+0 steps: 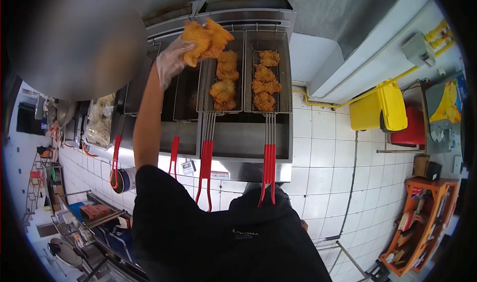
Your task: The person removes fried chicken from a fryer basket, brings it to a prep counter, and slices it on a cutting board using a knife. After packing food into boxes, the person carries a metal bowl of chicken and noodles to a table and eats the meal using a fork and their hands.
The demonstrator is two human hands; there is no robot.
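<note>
My left hand (171, 57), in a clear plastic glove, holds golden fried chicken pieces (201, 41) above the fryer, left of the upper end of a wire basket. That basket (200, 91) holds several fried pieces (222, 91) in a column. More fried pieces (264, 86) lie in the right-hand basket (285, 58). Both baskets have red handles pointing toward me. A small patch of skin shows beside my black shirt at the lower right; whether it belongs to my right hand is unclear, and no fingers can be made out.
The steel fryer front (238, 170) runs before me. Further red basket handles (116, 155) stick out at left, near a round bucket (130, 179). A yellow bin (367, 110) and orange shelf (422, 222) stand at right. A blurred round shape covers the upper left.
</note>
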